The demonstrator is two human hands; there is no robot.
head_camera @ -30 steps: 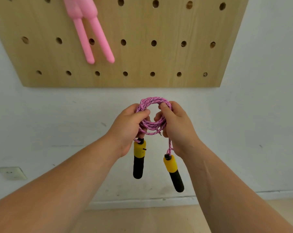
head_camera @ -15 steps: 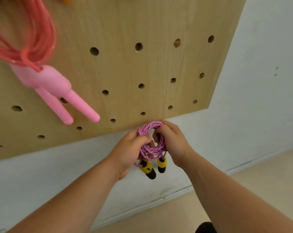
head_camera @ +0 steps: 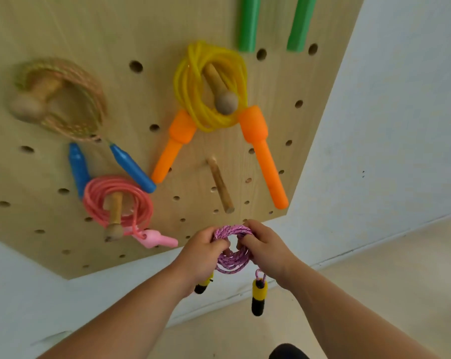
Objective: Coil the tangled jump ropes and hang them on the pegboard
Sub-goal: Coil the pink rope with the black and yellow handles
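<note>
The braided pink-purple jump rope (head_camera: 232, 257), wound into a small coil, is held up just below the bare wooden peg (head_camera: 220, 185), apart from it. The left hand (head_camera: 201, 252) pinches the coil's left side and the right hand (head_camera: 266, 250) its right side, fingers curled round the strands. Its two yellow-and-black handles dangle under the hands: one (head_camera: 258, 296) in plain sight, the other (head_camera: 202, 286) half hidden behind the left wrist.

The light wooden pegboard (head_camera: 141, 35) shows four pegs: the bare one and three knobbed ones, each carrying one coil. Straight above the bare peg hangs a yellow rope (head_camera: 209, 81), its two orange handles (head_camera: 264, 156) flanking that peg. To the peg's left sits a salmon-pink rope (head_camera: 118, 200) with pink handles (head_camera: 154, 238), too bunched to count. Further up and left of the peg, a blurred tan rope (head_camera: 71, 99) has two blue handles (head_camera: 132, 167). Two green handles (head_camera: 247, 22) reach down from the top edge, well above the peg.

A white wall (head_camera: 387, 125) surrounds the board, and pale floor (head_camera: 374, 281) lies below and right of the peg
</note>
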